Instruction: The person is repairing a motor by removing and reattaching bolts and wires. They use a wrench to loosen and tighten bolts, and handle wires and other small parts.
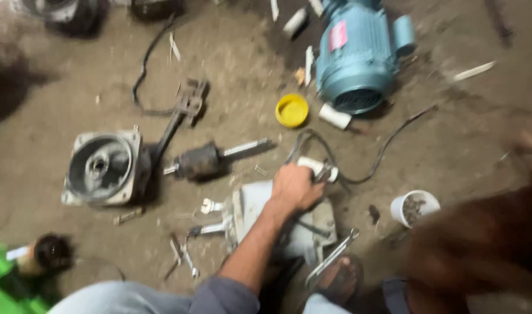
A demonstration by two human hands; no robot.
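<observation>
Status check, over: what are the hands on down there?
Left hand gripping a white-handled tool over the grey motor housing. Right hand blurred, state unclear. Black cable, rotor shaft and white cup lie close by.

Matt grey metal housing (100, 168), glossy yellow plastic lid (292, 110), painted teal metal motor (359, 55), rough dusty floor (463, 134)

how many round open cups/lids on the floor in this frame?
2. A yellow lid lies in front of the blue motor. A white cup holding small dark parts stands right of the left hand. Blur at right may hide more.
</observation>
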